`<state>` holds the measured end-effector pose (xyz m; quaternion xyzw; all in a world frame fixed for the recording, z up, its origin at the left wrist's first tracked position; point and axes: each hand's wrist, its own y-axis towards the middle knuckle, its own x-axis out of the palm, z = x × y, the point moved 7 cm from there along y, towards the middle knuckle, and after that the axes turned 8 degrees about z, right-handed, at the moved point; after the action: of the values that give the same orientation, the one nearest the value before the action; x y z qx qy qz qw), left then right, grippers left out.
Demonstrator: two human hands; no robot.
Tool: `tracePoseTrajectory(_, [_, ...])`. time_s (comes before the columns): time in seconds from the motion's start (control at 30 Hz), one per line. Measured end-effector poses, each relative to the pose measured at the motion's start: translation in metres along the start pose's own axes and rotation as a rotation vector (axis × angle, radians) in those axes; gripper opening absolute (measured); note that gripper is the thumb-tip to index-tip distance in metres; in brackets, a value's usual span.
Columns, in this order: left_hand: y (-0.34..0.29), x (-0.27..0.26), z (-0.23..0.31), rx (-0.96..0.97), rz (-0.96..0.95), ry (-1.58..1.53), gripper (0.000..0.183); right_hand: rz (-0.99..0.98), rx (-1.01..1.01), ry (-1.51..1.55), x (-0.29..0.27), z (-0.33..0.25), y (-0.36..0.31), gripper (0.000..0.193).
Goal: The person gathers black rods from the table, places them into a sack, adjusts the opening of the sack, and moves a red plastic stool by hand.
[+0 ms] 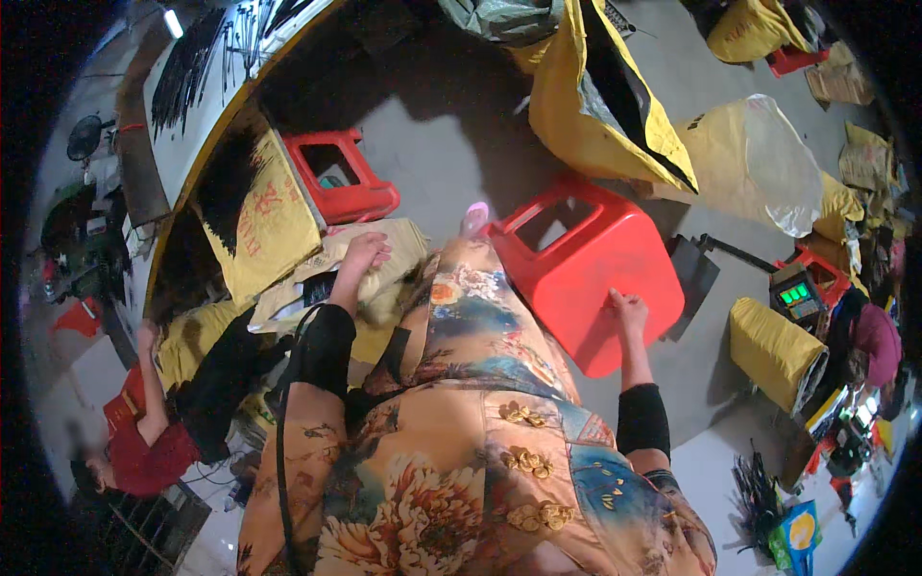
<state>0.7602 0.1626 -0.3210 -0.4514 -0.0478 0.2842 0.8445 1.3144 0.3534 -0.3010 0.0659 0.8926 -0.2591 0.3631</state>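
Observation:
A red plastic stool [615,245] is tilted in front of me on the right, its seat facing me. My right hand [629,309] is at the middle of that seat, fingers bent in against it; the fingertips are hidden. My left hand [367,252] hangs to the left with loosely curled fingers slightly apart and nothing in them. Beneath it lies a pale yellowish sack [399,245]. A second red stool [348,178] stands just beyond that sack.
A yellow-edged table [206,158] with dark thin strips curves along the left. A large open yellow sack [567,106] stands ahead. At right are a scale with a lit green display [795,296] and a yellow sack [776,350]. A person in red [158,446] is at lower left.

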Motion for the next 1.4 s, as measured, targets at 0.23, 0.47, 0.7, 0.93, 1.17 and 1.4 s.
tracePoseTrajectory(0.23, [-0.022,0.022,-0.003,0.047,-0.035,0.023,0.024,-0.087,0.008,0.022,0.030,-0.048,-0.011,0.029])
tracePoseTrajectory(0.47, [-0.026,0.025,0.005,0.019,-0.022,0.010,0.025,-0.204,0.087,0.296,0.066,-0.085,-0.021,0.025])
tracePoseTrajectory(0.7, [-0.013,-0.008,-0.024,-0.049,0.056,-0.017,0.025,-0.277,-0.044,0.215,0.088,-0.129,-0.030,0.024])
tracePoseTrajectory(0.93, [-0.021,-0.019,-0.037,-0.063,0.053,-0.039,0.024,-0.361,0.112,0.378,0.108,-0.171,-0.051,0.021])
tracePoseTrajectory(1.17, [-0.025,-0.018,-0.039,-0.101,0.041,-0.055,0.025,-0.427,0.117,0.416,0.140,-0.210,-0.066,0.020])
tracePoseTrajectory(1.4, [-0.019,-0.025,-0.047,-0.172,0.082,-0.008,0.023,-0.499,0.087,0.422,0.188,-0.245,-0.066,0.020])
